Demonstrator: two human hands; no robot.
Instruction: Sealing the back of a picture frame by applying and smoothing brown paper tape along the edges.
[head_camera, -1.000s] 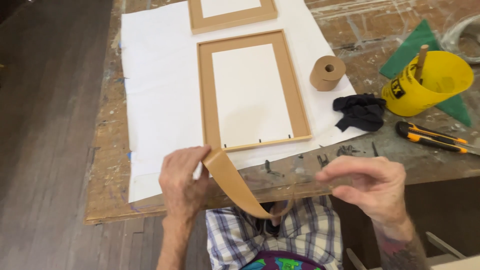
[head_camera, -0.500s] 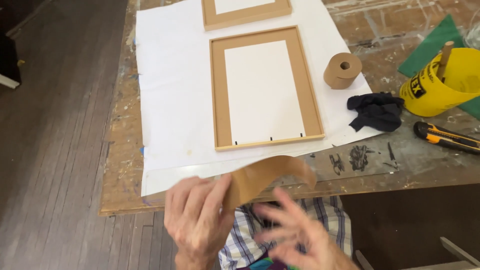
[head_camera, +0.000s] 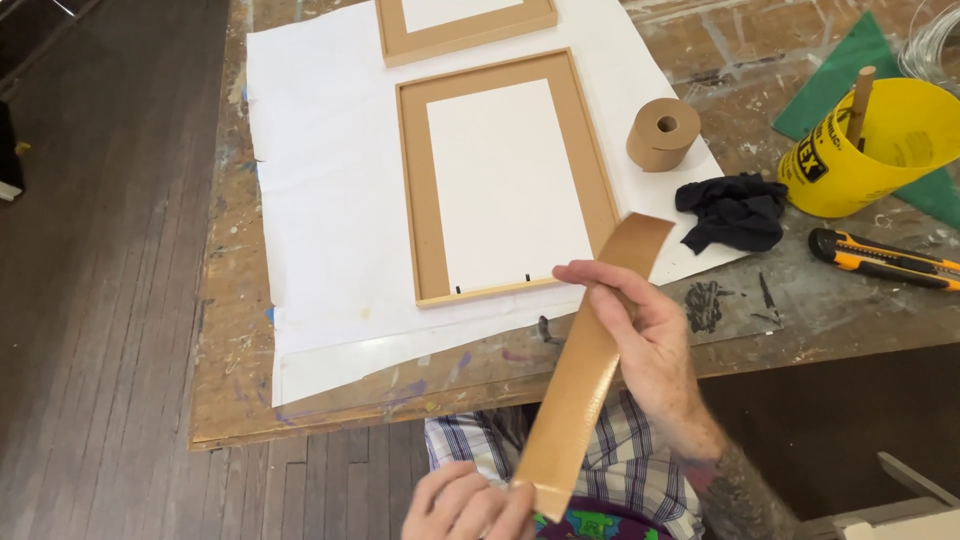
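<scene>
1. Left hand (head_camera: 465, 503), at the bottom centre of the frame, pinches the lower end of the brown tape strip (head_camera: 585, 370).
2. The strip runs diagonally up towards the frame's centre.
3. Right hand (head_camera: 640, 335), just right of centre, is closed on its upper part, above the counter (head_camera: 230, 380) edge.

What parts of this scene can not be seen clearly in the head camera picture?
- Left hand: cut by the bottom edge.
- Second frame: its top is cut by the upper edge.
- Brown tape strip: its middle lies behind the right hand.
- Stick in the yellow bucket: its lower end is hidden inside.
</scene>
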